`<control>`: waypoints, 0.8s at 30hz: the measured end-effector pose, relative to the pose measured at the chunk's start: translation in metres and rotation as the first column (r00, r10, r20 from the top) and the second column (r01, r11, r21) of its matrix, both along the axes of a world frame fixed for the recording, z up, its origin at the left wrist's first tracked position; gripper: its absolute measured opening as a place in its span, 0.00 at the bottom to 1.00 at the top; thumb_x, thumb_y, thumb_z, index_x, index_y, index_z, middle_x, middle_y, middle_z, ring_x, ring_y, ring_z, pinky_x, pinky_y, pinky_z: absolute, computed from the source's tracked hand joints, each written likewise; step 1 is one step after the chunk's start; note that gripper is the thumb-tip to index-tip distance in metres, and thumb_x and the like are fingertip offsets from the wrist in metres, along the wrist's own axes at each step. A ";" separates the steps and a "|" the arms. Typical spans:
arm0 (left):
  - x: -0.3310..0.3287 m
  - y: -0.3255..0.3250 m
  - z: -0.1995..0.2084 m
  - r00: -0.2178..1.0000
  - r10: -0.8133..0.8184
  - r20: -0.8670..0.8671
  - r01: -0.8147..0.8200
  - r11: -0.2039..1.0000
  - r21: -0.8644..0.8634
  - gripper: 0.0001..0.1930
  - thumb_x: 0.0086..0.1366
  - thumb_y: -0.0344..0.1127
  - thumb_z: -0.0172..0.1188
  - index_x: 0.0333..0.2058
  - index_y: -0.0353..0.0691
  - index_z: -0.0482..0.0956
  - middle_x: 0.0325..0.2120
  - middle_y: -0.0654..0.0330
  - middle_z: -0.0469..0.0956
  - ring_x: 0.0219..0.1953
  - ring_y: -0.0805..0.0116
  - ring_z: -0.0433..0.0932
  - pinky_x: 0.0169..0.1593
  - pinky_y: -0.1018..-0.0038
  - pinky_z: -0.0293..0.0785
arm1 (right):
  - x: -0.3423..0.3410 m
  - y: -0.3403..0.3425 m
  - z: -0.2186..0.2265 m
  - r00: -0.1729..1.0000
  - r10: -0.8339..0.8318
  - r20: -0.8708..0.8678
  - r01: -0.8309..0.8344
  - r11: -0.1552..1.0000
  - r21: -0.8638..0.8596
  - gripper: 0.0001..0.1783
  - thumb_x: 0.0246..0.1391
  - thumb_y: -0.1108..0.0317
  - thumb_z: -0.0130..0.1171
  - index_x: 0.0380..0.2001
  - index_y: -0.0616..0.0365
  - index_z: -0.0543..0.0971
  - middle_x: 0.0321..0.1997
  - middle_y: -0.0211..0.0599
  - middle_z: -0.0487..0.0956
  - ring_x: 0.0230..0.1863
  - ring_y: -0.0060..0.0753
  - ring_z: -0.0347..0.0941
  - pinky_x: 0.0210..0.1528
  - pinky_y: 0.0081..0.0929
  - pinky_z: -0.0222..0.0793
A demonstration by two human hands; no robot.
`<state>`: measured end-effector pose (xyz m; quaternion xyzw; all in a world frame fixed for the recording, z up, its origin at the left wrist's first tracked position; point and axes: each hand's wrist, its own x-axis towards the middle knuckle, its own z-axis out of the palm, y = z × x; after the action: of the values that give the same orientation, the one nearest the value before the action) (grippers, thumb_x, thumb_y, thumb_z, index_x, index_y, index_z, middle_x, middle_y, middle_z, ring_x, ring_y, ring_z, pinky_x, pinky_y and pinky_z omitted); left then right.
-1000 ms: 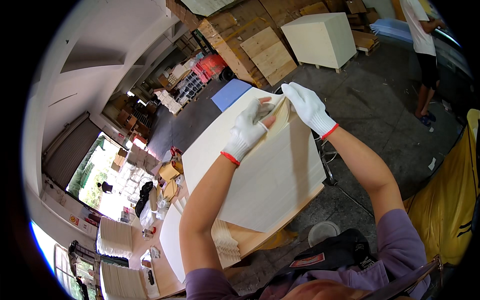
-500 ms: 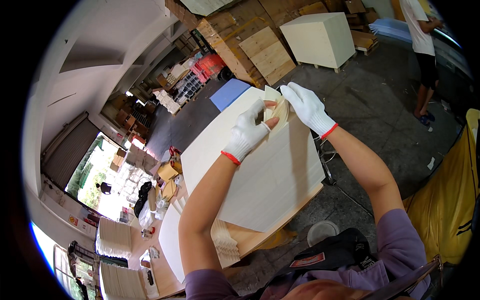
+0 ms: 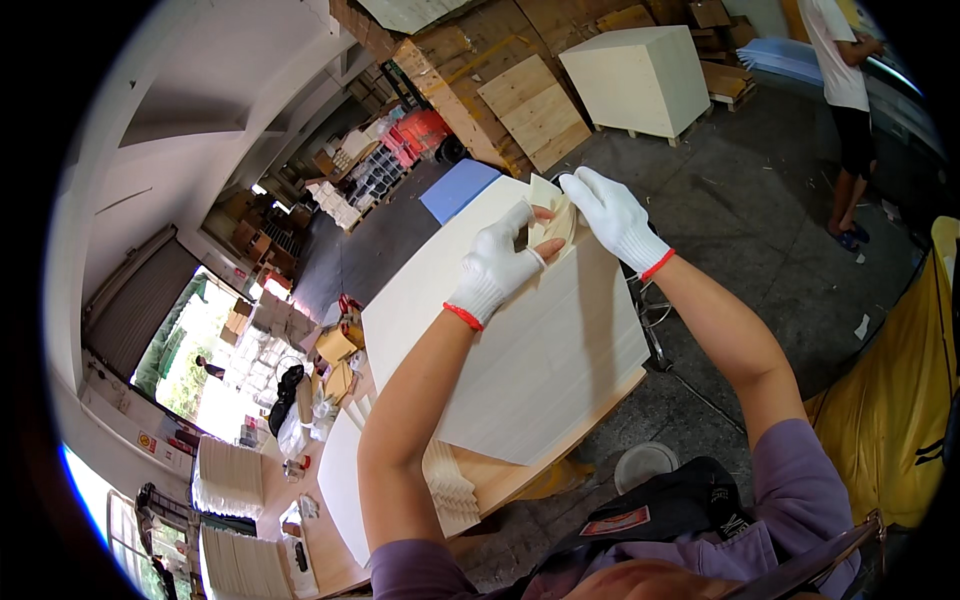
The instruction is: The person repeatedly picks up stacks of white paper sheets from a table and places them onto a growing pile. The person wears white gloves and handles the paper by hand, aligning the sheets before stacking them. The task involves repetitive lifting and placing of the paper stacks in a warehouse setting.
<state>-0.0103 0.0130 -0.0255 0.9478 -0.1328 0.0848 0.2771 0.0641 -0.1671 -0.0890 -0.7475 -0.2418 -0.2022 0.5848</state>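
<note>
Head view: cream paper-like sheets are stacked on a pale wooden table; beyond, a red forklift is seen on grey floor. Their lifted corners are pinched by the white-gloved right hand; the likewise gloved left hand is half-curled against them, grip unclear.

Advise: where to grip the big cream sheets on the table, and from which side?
Probably the bent-up far end of the cream sheets, pinched from the right, across the edge. There they fan apart between the left hand and the right hand, so edges look easier to catch; the near part lies flat.
</note>
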 end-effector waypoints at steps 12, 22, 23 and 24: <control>-0.005 -0.005 0.002 0.999 -0.042 0.015 0.044 0.991 -0.123 0.17 0.64 0.37 0.64 0.51 0.41 0.78 0.24 0.70 0.63 0.30 0.78 0.63 0.37 0.78 0.64 | -0.002 -0.002 -0.001 1.000 0.020 -0.012 -0.020 0.999 0.031 0.31 0.67 0.39 0.40 0.31 0.60 0.70 0.26 0.50 0.72 0.33 0.54 0.71 0.40 0.41 0.64; 0.001 0.002 -0.006 0.993 -0.040 0.111 0.046 0.998 -0.051 0.13 0.68 0.36 0.57 0.50 0.43 0.78 0.27 0.64 0.73 0.30 0.76 0.68 0.38 0.77 0.69 | 0.000 0.001 -0.002 0.999 0.037 -0.030 -0.036 0.999 0.037 0.30 0.67 0.40 0.41 0.30 0.60 0.69 0.25 0.48 0.70 0.31 0.53 0.69 0.38 0.41 0.64; 0.000 0.000 -0.006 0.994 -0.029 0.104 0.032 0.999 -0.027 0.14 0.67 0.37 0.60 0.50 0.43 0.78 0.27 0.65 0.72 0.29 0.76 0.68 0.37 0.77 0.69 | 0.001 0.001 -0.003 0.999 0.037 -0.027 -0.035 0.998 0.044 0.30 0.67 0.40 0.41 0.30 0.60 0.69 0.25 0.48 0.70 0.31 0.53 0.69 0.38 0.41 0.64; -0.002 -0.003 -0.004 0.995 -0.017 0.098 0.018 1.000 -0.003 0.15 0.66 0.38 0.62 0.49 0.43 0.78 0.26 0.66 0.72 0.28 0.77 0.67 0.36 0.77 0.68 | 0.001 0.001 -0.003 0.999 0.036 -0.025 -0.035 0.998 0.051 0.30 0.67 0.40 0.41 0.30 0.60 0.69 0.25 0.49 0.70 0.31 0.53 0.68 0.38 0.41 0.64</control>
<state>-0.0119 0.0099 -0.0297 0.9408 -0.1544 0.1291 0.2728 0.0648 -0.1664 -0.0923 -0.7307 -0.2424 -0.1880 0.6099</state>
